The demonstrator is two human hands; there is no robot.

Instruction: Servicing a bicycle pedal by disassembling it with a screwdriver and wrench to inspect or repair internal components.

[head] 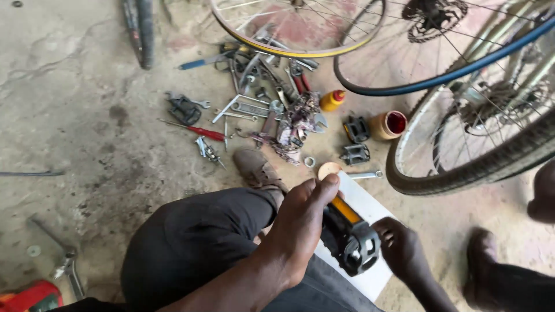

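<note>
A black bicycle pedal (pixel 354 242) with an orange reflector strip lies over a white board (pixel 370 205) that rests on my lap. My left hand (pixel 300 222) wraps round the pedal's left side, thumb stretched over its top end. My right hand (pixel 400 248) has its fingers curled against the pedal's right edge and grips it there. Both hands hide the part of the pedal beneath them. My dark trouser leg (pixel 196 242) and brown shoe (pixel 257 167) lie just left of the board.
A pile of spanners, pliers and a rag (pixel 295 124) covers the concrete ahead, with a red-handled screwdriver (pixel 202 132), a yellow bottle (pixel 332 100), an open tin (pixel 388 125) and two loose pedals (pixel 355 141). Bicycle wheels (pixel 462 167) stand at the right. Another person's foot (pixel 483 254) is close by.
</note>
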